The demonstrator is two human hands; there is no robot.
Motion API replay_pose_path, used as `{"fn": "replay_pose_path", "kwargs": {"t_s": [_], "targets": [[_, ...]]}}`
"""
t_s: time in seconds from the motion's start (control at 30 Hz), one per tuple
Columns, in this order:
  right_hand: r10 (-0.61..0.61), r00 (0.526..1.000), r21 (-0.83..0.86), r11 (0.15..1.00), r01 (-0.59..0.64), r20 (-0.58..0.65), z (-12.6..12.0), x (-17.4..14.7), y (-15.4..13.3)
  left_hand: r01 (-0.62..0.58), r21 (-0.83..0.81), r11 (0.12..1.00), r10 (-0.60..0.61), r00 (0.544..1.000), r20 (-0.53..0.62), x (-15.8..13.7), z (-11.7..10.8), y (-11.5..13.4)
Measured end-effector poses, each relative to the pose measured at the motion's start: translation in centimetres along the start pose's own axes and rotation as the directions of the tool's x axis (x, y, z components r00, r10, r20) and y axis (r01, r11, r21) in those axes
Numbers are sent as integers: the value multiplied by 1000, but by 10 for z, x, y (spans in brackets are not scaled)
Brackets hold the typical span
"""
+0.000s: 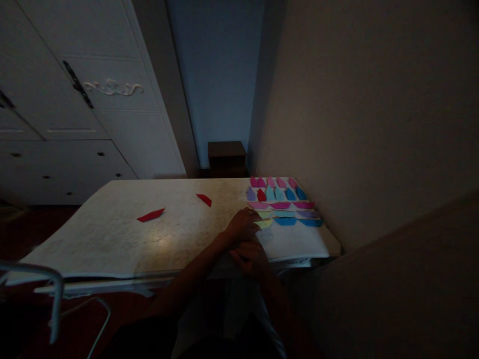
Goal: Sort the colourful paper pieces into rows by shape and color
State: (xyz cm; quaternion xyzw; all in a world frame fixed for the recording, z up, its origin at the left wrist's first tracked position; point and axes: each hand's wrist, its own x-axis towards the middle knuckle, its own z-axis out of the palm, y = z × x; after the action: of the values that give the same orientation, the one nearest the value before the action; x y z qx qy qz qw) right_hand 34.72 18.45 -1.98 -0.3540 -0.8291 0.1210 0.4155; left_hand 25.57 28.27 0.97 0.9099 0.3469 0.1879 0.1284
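My left hand [243, 225] reaches over the right part of the table, fingers slightly apart, at the left ends of a yellow folded paper boat [265, 224] and a pale green one [266, 215]. Whether the fingertips press on them is hard to see in the dim light. Just below, close to the near table edge, my right hand [251, 257] rests with its fingers curled against my left wrist; what lies inside them, if anything, is hidden. Beyond are rows of folded paper boats: blue [285, 221], magenta [280, 205], and upright ones such as a red one [261, 195].
Two red folded papers, one on the left [150, 215] and one near the middle [204, 200], lie on the pale table [179, 249]. A wall [366, 124] borders the right side. White cabinets [112, 124] stand at left, and a metal frame [56, 299] at lower left.
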Motion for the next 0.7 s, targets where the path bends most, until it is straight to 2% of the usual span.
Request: {"fn": "replay_pose_path", "kwargs": {"t_s": [0.13,0.27,0.43,0.53,0.6,0.7], "targets": [[15,1000,-19,1000,-15,0,0,0,0,19,6,1000,-18,995,-96,-8,-1,-7],[21,1000,-54,998,-20,10,0,0,0,45,-31,999,-51,972,-231,-31,-10,-19],[75,994,-31,997,-72,80,-3,2,1,144,-137,980,-185,914,-361,-91,-30,-33],[208,969,74,973,-219,133,-4,7,2,279,-202,939,-333,884,-327,-135,-42,-43],[308,943,162,932,-325,124,-4,15,2,349,-212,913,-401,864,-305,-162,-50,-48],[363,926,200,905,-377,102,4,41,1,383,-247,890,-450,825,-342,-191,-58,-55]]}}
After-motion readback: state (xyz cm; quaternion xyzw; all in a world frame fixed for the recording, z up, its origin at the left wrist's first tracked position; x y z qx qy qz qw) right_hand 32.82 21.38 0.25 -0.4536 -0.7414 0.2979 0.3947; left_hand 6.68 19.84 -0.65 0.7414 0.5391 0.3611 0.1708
